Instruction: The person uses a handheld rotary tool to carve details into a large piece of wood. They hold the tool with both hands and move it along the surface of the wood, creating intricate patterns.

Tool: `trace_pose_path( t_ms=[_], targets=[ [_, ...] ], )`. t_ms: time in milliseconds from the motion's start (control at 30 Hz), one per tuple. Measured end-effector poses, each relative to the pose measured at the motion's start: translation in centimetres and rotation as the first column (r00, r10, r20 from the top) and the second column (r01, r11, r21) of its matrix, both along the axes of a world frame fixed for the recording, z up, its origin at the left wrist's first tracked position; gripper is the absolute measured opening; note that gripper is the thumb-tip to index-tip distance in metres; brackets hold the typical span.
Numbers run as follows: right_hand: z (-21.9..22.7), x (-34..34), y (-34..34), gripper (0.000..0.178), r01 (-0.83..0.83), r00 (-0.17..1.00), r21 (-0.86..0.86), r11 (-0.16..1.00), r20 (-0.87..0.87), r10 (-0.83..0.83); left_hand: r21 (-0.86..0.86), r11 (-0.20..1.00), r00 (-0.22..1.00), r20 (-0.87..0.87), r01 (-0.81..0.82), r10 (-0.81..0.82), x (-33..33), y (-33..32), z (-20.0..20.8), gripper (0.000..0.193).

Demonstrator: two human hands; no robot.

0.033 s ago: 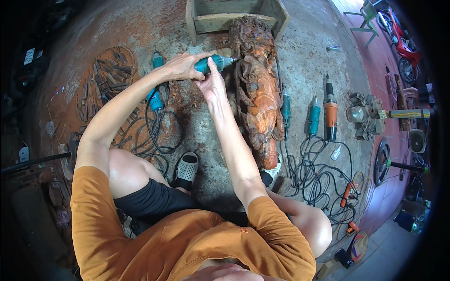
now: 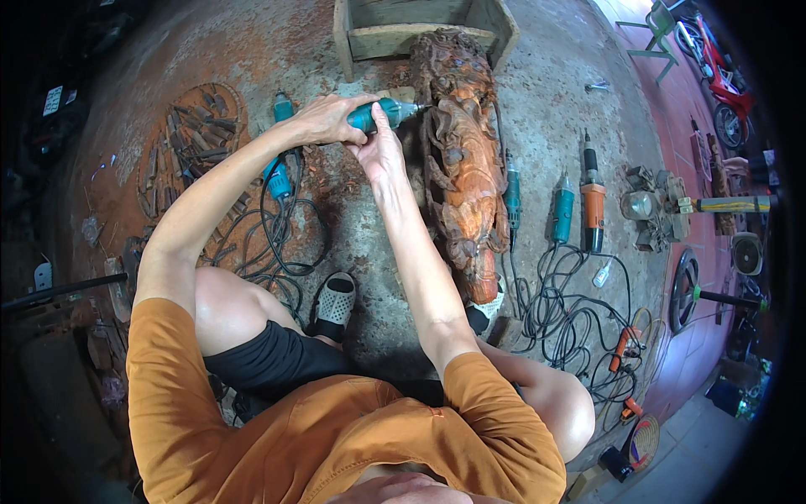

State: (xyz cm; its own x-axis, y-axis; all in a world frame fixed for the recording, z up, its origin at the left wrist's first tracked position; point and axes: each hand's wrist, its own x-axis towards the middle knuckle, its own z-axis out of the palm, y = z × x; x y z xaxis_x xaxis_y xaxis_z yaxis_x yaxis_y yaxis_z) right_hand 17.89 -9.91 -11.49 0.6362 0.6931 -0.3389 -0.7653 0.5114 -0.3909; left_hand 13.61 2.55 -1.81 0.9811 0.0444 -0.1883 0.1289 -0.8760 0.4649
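Unmoved, the left hand (image 2: 330, 120) hides part of the grinder (image 2: 400, 112).

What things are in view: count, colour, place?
carving: one, brown, centre
held tool: one, teal, left of carving
floor tools: three, teal or orange, right of carving
partly hidden tool: one or two, blue, left
cables: several, black, both sides
slim pieces: many, brown, heaped left
wooden box: one, greyish, top centre
sandals: two, white, low centre
chair: one, green, upper right
motorbike: one, red, upper right
left hand: one, bare, on held tool
right hand: one, bare, on held tool
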Motion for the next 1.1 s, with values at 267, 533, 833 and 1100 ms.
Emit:
trace_pose_path(
  t_ms=[267, 533, 833, 1100],
  targets=[
    [0.2, 2.1, 0.7, 0.055, -0.029, 0.999, -0.008, 1.0, 0.018, 0.029, 0.023, 1.0, 0.994, 0.104, -0.017, 0.015, 1.0, 0.4, -0.3, 0.086],
    [0.3, 1.5, -0.3, 0.054, 0.009, 1.0, 0.008, 1.0, -0.015, -0.009, 0.039, 0.999, 1.0, 0.005, -0.015, 0.015, 1.2, -0.6, 0.0, 0.084],
    [1.4, 0.8, -1.3, 0.054, 0.017, 1.0, 0.001, 1.0, 0.005, -0.017, 0.053, 0.999, 0.999, 0.049, -0.014, 0.012, 0.5, -1.7, 0.8, 0.083],
    [0.9, 1.2, -1.2, 0.054, -0.001, 1.0, -0.01, 1.0, -0.013, 0.001, 0.049, 0.999, 0.997, 0.075, -0.021, 0.017, 0.2, -1.8, 0.9, 0.084]
  ],
)
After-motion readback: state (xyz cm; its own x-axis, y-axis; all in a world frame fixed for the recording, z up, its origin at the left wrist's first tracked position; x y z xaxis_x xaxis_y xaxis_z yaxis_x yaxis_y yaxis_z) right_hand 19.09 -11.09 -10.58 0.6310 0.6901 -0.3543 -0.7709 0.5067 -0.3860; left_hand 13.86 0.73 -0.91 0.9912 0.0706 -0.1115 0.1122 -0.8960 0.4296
